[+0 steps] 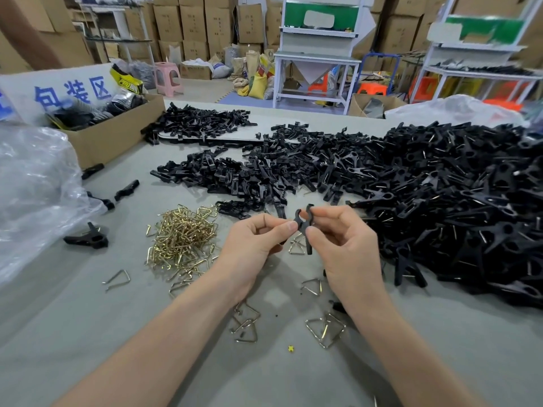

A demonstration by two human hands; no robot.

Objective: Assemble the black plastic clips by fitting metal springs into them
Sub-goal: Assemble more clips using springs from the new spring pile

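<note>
Both hands meet above the grey worktop [88, 318], with the black clip [305, 223] right between them. The left hand [255, 240] pinches its left half with thumb and forefinger, and the right hand [346, 248] has its fingers [326, 214] curled round the right half. The clip's tail hangs below the fingertips. Brass springs [183, 239] lie heaped just left of the left hand, and a heap of clips [455, 207] spreads to the right.

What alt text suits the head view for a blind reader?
A person's left hand and right hand pinch black plastic clip halves together above a grey table. A heap of brass-coloured wire springs lies to their left, a pile of black plastic clips to their right.
</note>
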